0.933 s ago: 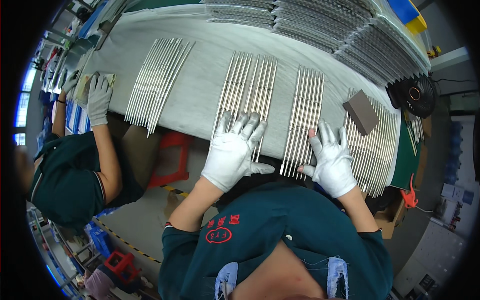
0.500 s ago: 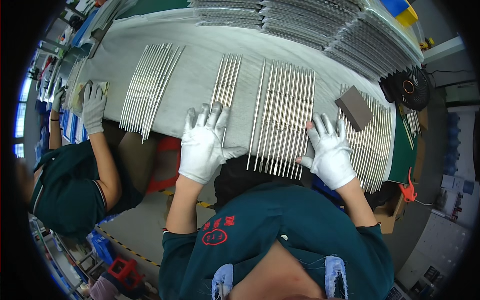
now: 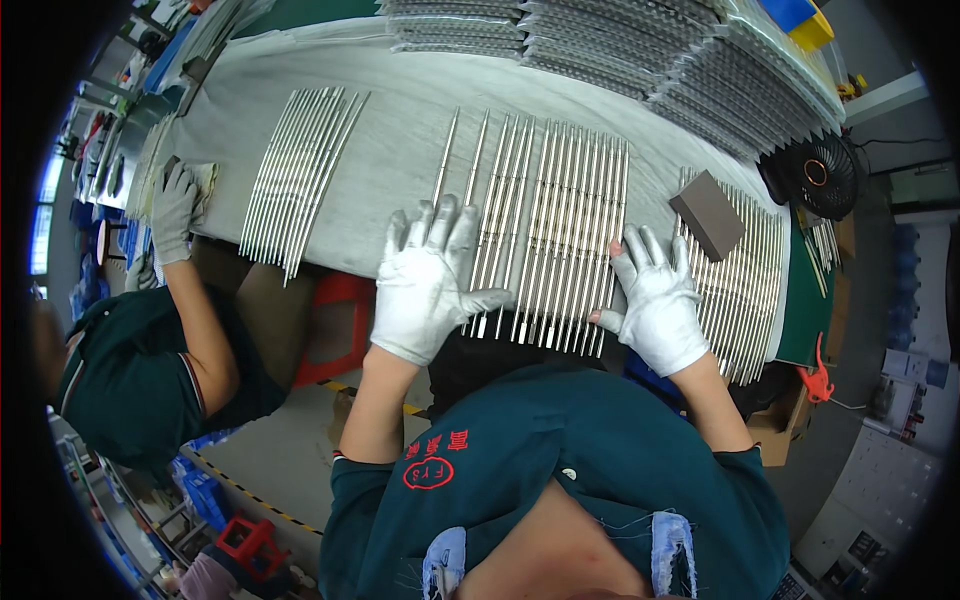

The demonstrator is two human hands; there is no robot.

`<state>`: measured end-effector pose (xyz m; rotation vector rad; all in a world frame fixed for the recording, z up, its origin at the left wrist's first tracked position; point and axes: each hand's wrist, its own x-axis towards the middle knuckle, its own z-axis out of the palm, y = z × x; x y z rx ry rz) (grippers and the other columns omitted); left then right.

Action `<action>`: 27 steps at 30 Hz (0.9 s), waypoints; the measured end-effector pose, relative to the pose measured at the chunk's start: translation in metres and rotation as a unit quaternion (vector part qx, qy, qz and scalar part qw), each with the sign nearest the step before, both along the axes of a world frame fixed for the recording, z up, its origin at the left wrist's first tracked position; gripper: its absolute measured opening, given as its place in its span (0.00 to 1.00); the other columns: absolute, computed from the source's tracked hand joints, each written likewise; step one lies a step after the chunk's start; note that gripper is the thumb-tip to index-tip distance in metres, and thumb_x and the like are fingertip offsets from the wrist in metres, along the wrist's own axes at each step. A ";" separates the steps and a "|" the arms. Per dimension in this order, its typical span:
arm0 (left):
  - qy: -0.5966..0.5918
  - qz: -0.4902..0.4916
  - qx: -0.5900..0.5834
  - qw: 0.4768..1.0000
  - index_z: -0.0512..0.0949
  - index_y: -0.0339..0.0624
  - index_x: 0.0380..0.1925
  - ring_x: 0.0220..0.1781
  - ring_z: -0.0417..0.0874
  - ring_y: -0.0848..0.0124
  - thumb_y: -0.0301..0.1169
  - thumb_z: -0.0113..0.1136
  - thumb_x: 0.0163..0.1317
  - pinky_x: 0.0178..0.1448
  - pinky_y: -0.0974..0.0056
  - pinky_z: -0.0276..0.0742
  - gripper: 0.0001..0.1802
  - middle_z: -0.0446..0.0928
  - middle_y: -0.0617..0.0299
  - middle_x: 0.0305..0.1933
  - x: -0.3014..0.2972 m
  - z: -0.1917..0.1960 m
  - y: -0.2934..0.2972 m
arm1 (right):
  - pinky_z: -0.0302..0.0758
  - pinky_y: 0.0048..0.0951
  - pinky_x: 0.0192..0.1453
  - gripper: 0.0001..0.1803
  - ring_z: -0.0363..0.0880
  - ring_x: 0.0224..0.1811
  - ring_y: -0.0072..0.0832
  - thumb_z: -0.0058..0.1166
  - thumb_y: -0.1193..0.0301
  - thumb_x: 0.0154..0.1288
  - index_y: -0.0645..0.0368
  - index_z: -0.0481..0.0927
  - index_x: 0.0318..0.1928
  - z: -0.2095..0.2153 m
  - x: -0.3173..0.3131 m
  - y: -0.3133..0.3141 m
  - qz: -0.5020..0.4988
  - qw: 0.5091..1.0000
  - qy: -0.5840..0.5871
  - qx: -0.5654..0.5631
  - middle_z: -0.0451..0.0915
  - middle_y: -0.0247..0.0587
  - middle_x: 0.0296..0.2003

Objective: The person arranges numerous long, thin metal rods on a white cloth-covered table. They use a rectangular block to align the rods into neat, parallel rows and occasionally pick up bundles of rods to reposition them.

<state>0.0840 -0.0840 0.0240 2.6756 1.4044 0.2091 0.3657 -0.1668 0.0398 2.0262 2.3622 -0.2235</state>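
Observation:
My left hand (image 3: 425, 285), in a white glove, lies spread over the lower ends of two slim metal rods (image 3: 447, 155) that stand a little apart. Its thumb reaches across several more rods (image 3: 503, 180) lying just to the right. Beside those is a wide row of parallel shiny rods (image 3: 580, 215). At that row's right edge rests my right hand (image 3: 658, 300), gloved too, with fingers apart and bare tips showing on the thumb and index finger. Neither hand grips anything. What lies under the left palm is hidden.
A dark grey block (image 3: 708, 215) sits on another rod row (image 3: 745, 290) at right. Another rod group (image 3: 300, 170) lies left. Stacked plastic-wrapped trays (image 3: 600, 50) line the back, near a black fan (image 3: 822, 175). At far left a co-worker's gloved hand (image 3: 174, 210) works at the table.
My left hand has moved right. Several rods have shifted right toward the wide row, while two lag behind, spaced apart. My right hand has stayed put. The co-worker's hands have moved.

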 end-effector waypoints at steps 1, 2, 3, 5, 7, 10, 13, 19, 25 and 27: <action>0.012 0.021 0.020 1.000 0.61 0.39 0.74 0.77 0.63 0.45 0.70 0.55 0.56 0.81 0.41 0.48 0.57 0.63 0.43 0.76 -0.007 0.001 0.002 | 0.44 0.62 0.80 0.49 0.63 0.75 0.49 0.67 0.41 0.52 0.61 0.71 0.67 0.000 0.000 0.000 0.000 1.000 0.001 -0.001 0.68 0.57 0.69; 0.025 0.033 0.021 0.999 0.62 0.39 0.74 0.77 0.63 0.45 0.70 0.55 0.57 0.81 0.42 0.48 0.56 0.63 0.43 0.76 -0.014 -0.003 0.005 | 0.44 0.62 0.80 0.49 0.62 0.75 0.49 0.67 0.42 0.52 0.61 0.71 0.67 -0.001 0.000 0.000 0.000 1.000 0.004 0.001 0.68 0.57 0.69; 0.037 0.045 0.023 0.998 0.62 0.38 0.74 0.77 0.63 0.45 0.70 0.54 0.57 0.81 0.42 0.48 0.56 0.63 0.43 0.76 -0.018 -0.007 0.007 | 0.44 0.62 0.80 0.49 0.62 0.75 0.50 0.67 0.42 0.52 0.61 0.71 0.67 -0.001 0.000 0.001 -0.001 1.000 0.007 0.004 0.68 0.57 0.69; 0.033 0.040 0.005 0.999 0.62 0.38 0.74 0.76 0.64 0.45 0.69 0.56 0.56 0.81 0.41 0.49 0.56 0.65 0.43 0.75 -0.016 -0.004 0.005 | 0.44 0.63 0.80 0.48 0.62 0.76 0.50 0.67 0.42 0.52 0.61 0.72 0.66 0.000 0.000 0.001 0.001 1.000 0.010 0.006 0.68 0.57 0.69; 0.018 0.028 0.000 0.999 0.62 0.39 0.74 0.76 0.65 0.44 0.69 0.57 0.56 0.80 0.41 0.50 0.56 0.66 0.43 0.74 -0.008 -0.004 0.001 | 0.43 0.63 0.80 0.48 0.62 0.76 0.50 0.68 0.42 0.52 0.61 0.72 0.66 0.001 0.000 0.002 0.005 1.000 0.010 0.009 0.68 0.57 0.69; -0.016 0.011 -0.025 0.999 0.62 0.40 0.74 0.75 0.66 0.45 0.69 0.57 0.55 0.80 0.40 0.52 0.56 0.66 0.42 0.74 0.005 -0.002 -0.004 | 0.43 0.63 0.80 0.47 0.62 0.75 0.50 0.68 0.43 0.52 0.61 0.72 0.65 0.001 -0.001 0.002 0.001 1.000 0.016 0.011 0.68 0.57 0.68; -0.031 -0.033 -0.025 0.999 0.61 0.40 0.74 0.75 0.67 0.44 0.70 0.56 0.55 0.79 0.40 0.53 0.56 0.67 0.41 0.72 0.012 -0.003 -0.008 | 0.44 0.63 0.80 0.47 0.62 0.75 0.50 0.68 0.43 0.52 0.61 0.72 0.65 0.002 0.000 0.001 0.000 1.000 0.016 0.008 0.69 0.57 0.68; -0.078 -0.128 -0.066 0.987 0.61 0.43 0.75 0.74 0.67 0.44 0.70 0.60 0.51 0.80 0.40 0.53 0.59 0.68 0.43 0.72 0.012 -0.001 -0.022 | 0.46 0.63 0.79 0.49 0.63 0.75 0.52 0.68 0.42 0.51 0.62 0.72 0.66 0.002 0.000 0.002 0.007 1.000 0.012 0.008 0.69 0.58 0.68; -0.087 -0.067 0.002 0.994 0.61 0.42 0.74 0.73 0.67 0.39 0.71 0.59 0.51 0.79 0.36 0.52 0.58 0.66 0.38 0.72 -0.008 -0.015 -0.019 | 0.47 0.64 0.79 0.49 0.63 0.74 0.54 0.68 0.42 0.51 0.62 0.71 0.66 0.002 0.001 0.004 0.010 1.000 0.010 0.021 0.69 0.59 0.68; -0.069 -0.046 -0.005 0.996 0.61 0.41 0.74 0.73 0.67 0.38 0.71 0.58 0.52 0.79 0.36 0.52 0.58 0.66 0.36 0.72 -0.007 -0.009 -0.016 | 0.47 0.64 0.79 0.49 0.62 0.75 0.54 0.68 0.42 0.51 0.62 0.71 0.67 0.001 0.000 0.004 0.009 1.000 0.009 0.024 0.68 0.60 0.68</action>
